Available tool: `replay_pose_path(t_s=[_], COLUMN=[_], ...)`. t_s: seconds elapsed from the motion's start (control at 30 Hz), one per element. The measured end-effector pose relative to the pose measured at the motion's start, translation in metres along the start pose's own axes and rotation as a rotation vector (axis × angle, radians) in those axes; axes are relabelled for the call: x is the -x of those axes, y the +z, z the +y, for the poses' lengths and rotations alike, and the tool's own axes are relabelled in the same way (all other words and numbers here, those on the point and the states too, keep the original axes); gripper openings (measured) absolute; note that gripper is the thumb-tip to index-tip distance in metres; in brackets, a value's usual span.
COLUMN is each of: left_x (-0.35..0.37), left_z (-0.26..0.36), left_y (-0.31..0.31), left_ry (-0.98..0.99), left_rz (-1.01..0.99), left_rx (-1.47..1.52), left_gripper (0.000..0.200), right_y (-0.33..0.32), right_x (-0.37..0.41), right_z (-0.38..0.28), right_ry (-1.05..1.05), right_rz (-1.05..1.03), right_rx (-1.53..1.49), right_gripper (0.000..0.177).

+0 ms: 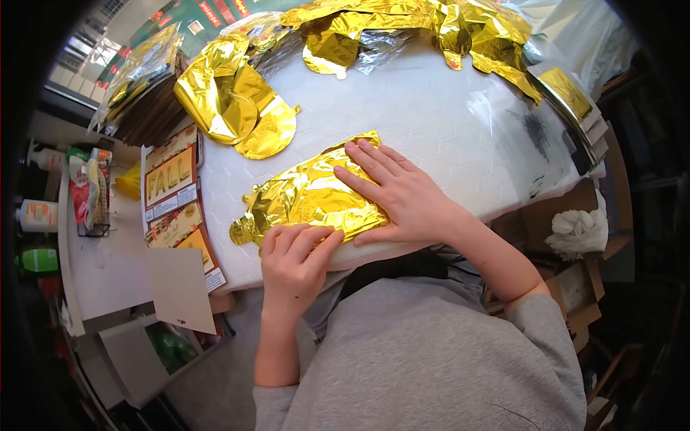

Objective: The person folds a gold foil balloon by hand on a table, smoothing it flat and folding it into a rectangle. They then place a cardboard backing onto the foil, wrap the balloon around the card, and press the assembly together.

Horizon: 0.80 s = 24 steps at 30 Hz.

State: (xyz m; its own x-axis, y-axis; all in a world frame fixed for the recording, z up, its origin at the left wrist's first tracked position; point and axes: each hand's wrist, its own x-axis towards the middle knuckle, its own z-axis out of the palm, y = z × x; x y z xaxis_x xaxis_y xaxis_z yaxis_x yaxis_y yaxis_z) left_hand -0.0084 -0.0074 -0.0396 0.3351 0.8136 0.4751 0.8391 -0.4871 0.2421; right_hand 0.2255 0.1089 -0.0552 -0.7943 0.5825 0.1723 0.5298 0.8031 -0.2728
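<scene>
A flattened gold foil balloon (305,194) lies on the white padded table top (438,115) near its front edge. My right hand (392,190) rests flat on the balloon's right part, fingers spread and pointing left. My left hand (295,258) presses its fingertips on the balloon's lower edge, fingers bent. Neither hand grips anything.
Another gold foil balloon (233,100) lies to the upper left, and a heap of gold foil (424,29) along the far edge. Printed "FALL" cards (171,179) lie on the left. Bottles (36,215) stand on a side shelf. Packaged foil (568,93) sits at right.
</scene>
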Motion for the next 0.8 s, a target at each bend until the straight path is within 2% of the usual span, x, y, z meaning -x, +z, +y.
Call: replay_pose_path(t_s=[0.2,0.37,0.43,0.47,0.53,0.57,0.63,0.8], left_x=[0.012,0.012,0.013,0.015,0.015,0.017,0.021,0.02], left_z=[-0.011,-0.016,-0.019,-0.021,-0.025,-0.027,-0.031,-0.029], left_y=[0.007,0.007,0.004,0.002,0.0,0.002,0.01,0.01], left_ry=[0.169,0.127,0.092,0.09,0.14,0.14,0.089,-0.029], left_rz=[0.093,0.101,0.076,0.076,0.053,0.053,0.049,0.04], left_rx=[-0.071,-0.128,-0.161,-0.161,-0.149,-0.149,-0.065,0.062], left_gripper=[0.04,0.04,0.038,0.038,0.036,0.036,0.034,0.034], right_y=[-0.001,-0.001,-0.001,0.002,0.009,0.008,0.005,0.003], right_x=[0.0,0.001,0.001,0.001,0.0,-0.001,-0.004,-0.024], right_z=[0.002,0.002,0.002,0.004,0.009,0.01,0.01,0.02], right_ry=[-0.018,-0.016,-0.018,-0.018,0.009,0.009,0.045,0.064], right_rz=[-0.003,-0.021,-0.01,-0.011,0.044,0.044,0.126,0.279], right_rx=[-0.012,-0.004,-0.003,-0.004,-0.101,-0.101,-0.252,-0.306], right_gripper=[0.112,0.116,0.1,0.1,0.076,0.076,0.057,0.047])
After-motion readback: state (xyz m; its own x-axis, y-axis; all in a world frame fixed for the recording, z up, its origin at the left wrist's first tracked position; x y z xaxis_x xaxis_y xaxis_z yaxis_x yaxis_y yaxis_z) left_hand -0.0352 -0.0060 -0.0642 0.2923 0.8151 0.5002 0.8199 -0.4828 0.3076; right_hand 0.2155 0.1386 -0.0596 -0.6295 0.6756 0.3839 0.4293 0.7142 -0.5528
